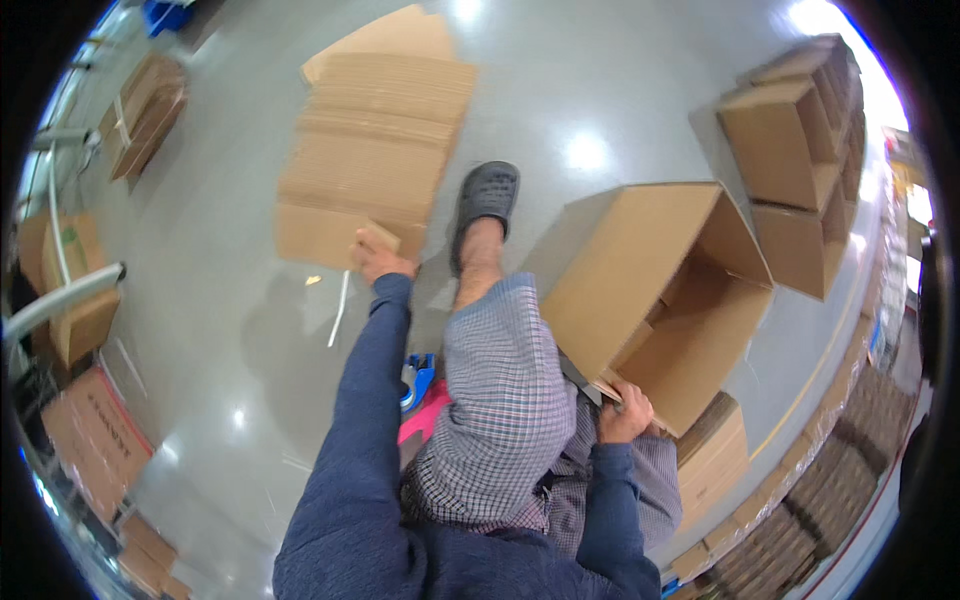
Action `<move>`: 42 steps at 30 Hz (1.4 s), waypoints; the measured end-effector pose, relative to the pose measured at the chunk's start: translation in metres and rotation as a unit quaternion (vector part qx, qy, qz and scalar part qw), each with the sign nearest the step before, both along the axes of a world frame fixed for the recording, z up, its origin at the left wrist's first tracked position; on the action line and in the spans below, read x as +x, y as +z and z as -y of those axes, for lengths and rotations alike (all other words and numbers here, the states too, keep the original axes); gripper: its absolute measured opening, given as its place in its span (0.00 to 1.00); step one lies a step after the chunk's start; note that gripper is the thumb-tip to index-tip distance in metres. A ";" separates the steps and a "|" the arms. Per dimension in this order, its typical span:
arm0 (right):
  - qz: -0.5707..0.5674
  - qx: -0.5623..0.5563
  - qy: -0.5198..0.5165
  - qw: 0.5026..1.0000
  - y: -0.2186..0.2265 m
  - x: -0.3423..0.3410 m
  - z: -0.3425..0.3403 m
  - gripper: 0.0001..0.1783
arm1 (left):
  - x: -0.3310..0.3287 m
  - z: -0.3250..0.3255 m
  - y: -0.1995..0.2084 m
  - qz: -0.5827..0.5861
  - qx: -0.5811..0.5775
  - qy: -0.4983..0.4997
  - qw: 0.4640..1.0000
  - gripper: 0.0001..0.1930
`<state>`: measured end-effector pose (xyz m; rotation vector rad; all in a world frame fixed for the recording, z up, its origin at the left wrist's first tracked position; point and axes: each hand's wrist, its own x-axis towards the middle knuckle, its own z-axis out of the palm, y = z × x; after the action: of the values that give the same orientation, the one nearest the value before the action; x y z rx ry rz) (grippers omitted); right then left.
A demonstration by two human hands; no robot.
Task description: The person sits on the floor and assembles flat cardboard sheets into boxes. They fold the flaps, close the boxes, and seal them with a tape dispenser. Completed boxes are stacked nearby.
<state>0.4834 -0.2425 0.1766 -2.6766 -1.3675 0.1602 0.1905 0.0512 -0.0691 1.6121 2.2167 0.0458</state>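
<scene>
My left hand (pixel 380 258) reaches forward to the near end of several flattened cardboard boxes (pixel 375 140), which lie fanned out on the floor. Its fingers are curled over a cardboard edge there. To the right, an open cardboard box (pixel 640 270) lies on its side, its mouth facing right. My right hand (pixel 625 413) grips this box's near edge, fingers closed around the cardboard. Between my arms a blue tape dispenser (pixel 417 380) sits on the floor beside something pink (pixel 428 412), partly hidden by my leg.
Open boxes (pixel 775 130) stand stacked at the far right. Bundled cardboard (pixel 145 115) lies at the far left, near a metal frame (pixel 65 300) and more cartons (pixel 95 435). A white strip (pixel 340 310) rests on the floor. Stacked cardboard (pixel 830 480) lines the right side.
</scene>
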 end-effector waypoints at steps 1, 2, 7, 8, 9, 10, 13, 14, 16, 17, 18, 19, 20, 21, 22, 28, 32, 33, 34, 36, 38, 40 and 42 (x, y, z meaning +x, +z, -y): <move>0.003 -0.005 -0.004 1.000 0.000 0.000 0.000 0.18 | -0.012 0.000 -0.005 0.001 -0.015 -0.012 1.000 0.51; 0.004 -0.017 -0.011 1.000 0.002 -0.001 0.001 0.18 | -0.025 -0.002 -0.009 0.002 -0.041 -0.022 0.999 0.47; 0.004 -0.008 -0.047 0.999 0.011 -0.002 0.005 0.20 | -0.077 0.009 0.019 0.218 0.143 0.019 0.965 0.25; -0.011 -0.002 -0.049 0.999 0.012 -0.001 0.005 0.21 | -0.080 0.010 0.034 0.240 0.201 0.028 0.949 0.22; -0.020 0.040 -0.041 0.998 0.014 -0.002 0.007 0.21 | -0.086 0.012 0.056 0.257 0.246 0.041 0.934 0.20; -0.036 0.076 -0.038 0.996 0.017 -0.002 0.009 0.22 | -0.087 0.004 0.082 0.264 0.253 0.071 0.928 0.19; -0.042 0.150 -0.053 0.986 0.023 -0.005 0.023 0.23 | -0.063 -0.019 0.166 0.290 0.307 0.005 0.906 0.16; -0.042 0.179 -0.071 0.980 0.024 -0.006 0.030 0.23 | -0.053 -0.023 0.201 0.287 0.309 -0.017 0.907 0.16; -0.029 0.209 -0.117 0.971 0.024 -0.008 0.049 0.24 | -0.014 -0.027 0.270 0.399 0.268 -0.084 0.873 0.19; -0.038 0.246 -0.158 0.956 0.023 -0.006 0.061 0.24 | 0.014 -0.023 0.303 0.467 0.294 -0.144 0.821 0.20; -0.047 0.276 -0.200 0.939 0.021 -0.005 0.074 0.25 | 0.043 -0.014 0.334 0.536 0.307 -0.201 0.760 0.21; -0.056 0.306 -0.238 0.920 0.018 -0.003 0.089 0.26 | 0.069 0.000 0.364 0.509 0.336 -0.297 0.735 0.22; -0.076 0.293 -0.269 0.914 0.017 0.002 0.106 0.25 | 0.097 0.018 0.388 0.484 0.339 -0.369 0.717 0.23; -0.122 0.323 -0.299 0.890 0.013 0.005 0.122 0.25 | 0.125 0.040 0.406 0.426 0.352 -0.444 0.705 0.26; -0.169 0.351 -0.328 0.861 0.011 0.006 0.134 0.24 | 0.150 0.061 0.419 0.407 0.351 -0.498 0.681 0.29; -0.411 0.452 -0.347 0.711 0.015 -0.010 0.168 0.24 | 0.294 0.164 0.364 0.265 0.264 -0.722 0.582 0.23; -0.428 0.406 -0.328 0.738 0.024 -0.031 0.173 0.25 | 0.324 0.191 0.287 0.104 0.129 -0.756 0.633 0.24; -0.427 0.399 -0.322 0.745 0.024 -0.034 0.175 0.25 | 0.315 0.198 0.274 0.087 0.112 -0.758 0.636 0.25; -0.434 0.395 -0.313 0.747 0.023 -0.034 0.177 0.25 | 0.303 0.205 0.264 0.058 0.068 -0.760 0.644 0.27; -0.410 0.419 -0.335 0.737 0.018 -0.030 0.178 0.25 | 0.268 0.208 0.256 0.166 0.188 -0.760 0.599 0.28; -0.402 0.411 -0.383 0.724 0.012 -0.020 0.173 0.27 | 0.229 0.205 0.252 0.194 0.190 -0.683 0.678 0.29; -0.386 0.451 -0.380 0.710 0.010 -0.008 0.162 0.29 | 0.210 0.196 0.246 0.195 0.154 -0.547 0.799 0.33; -0.362 0.447 -0.379 0.724 0.016 0.003 0.152 0.31 | 0.206 0.188 0.234 0.229 0.106 -0.397 0.882 0.41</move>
<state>0.4863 -0.3944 0.1928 -1.7547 0.0190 0.3030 0.3963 -0.1372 0.1654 2.2296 1.1219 0.4016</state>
